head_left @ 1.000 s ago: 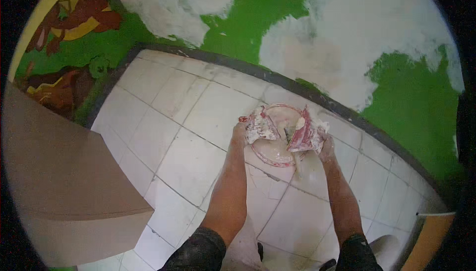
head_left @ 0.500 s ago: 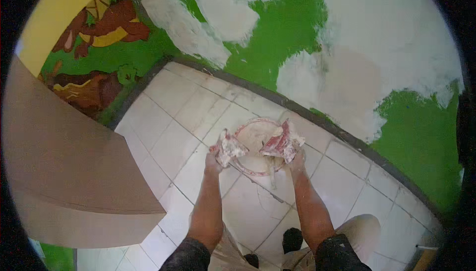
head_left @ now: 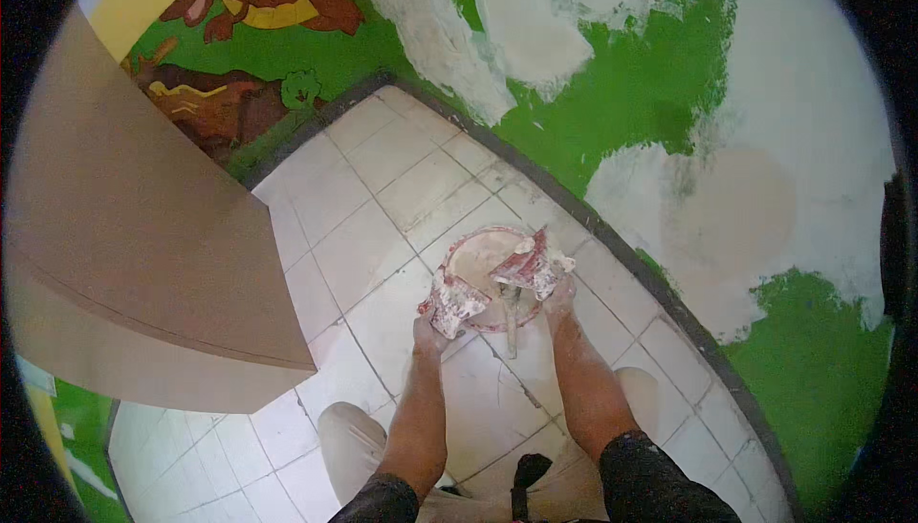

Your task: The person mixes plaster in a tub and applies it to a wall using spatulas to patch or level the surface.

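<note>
One round bucket (head_left: 465, 239) with a red, smeared rim stands on the floor in front of the person, holding one pool of pale paste (head_left: 478, 257). Two red scrapers thick with white paste are at it: the left scraper (head_left: 457, 305) over the bucket's near left edge, the right scraper (head_left: 531, 270) over its right side. Two hands hold them, one each: the left hand (head_left: 427, 332), left of the bucket, grips the left scraper, and the right hand (head_left: 559, 295), just right of the bucket, grips the right scraper; most fingers are hidden. One pale stick (head_left: 511, 322) crosses the bucket's near rim, pointing toward the person. Nearer than the bucket are two dark sleeves (head_left: 660, 475), two pale-trousered knees (head_left: 349, 437), one to each side, and one black strap (head_left: 526, 485). White floor tiles (head_left: 488, 389), too many to count surely, surround the bucket. Beyond it and to its right runs one green wall (head_left: 622, 93) with white patches, edged below by a dark strip (head_left: 622, 246). Well left of the bucket stands one big brown cabinet (head_left: 143, 207), and beyond that, one painted mural (head_left: 287, 7).
</note>
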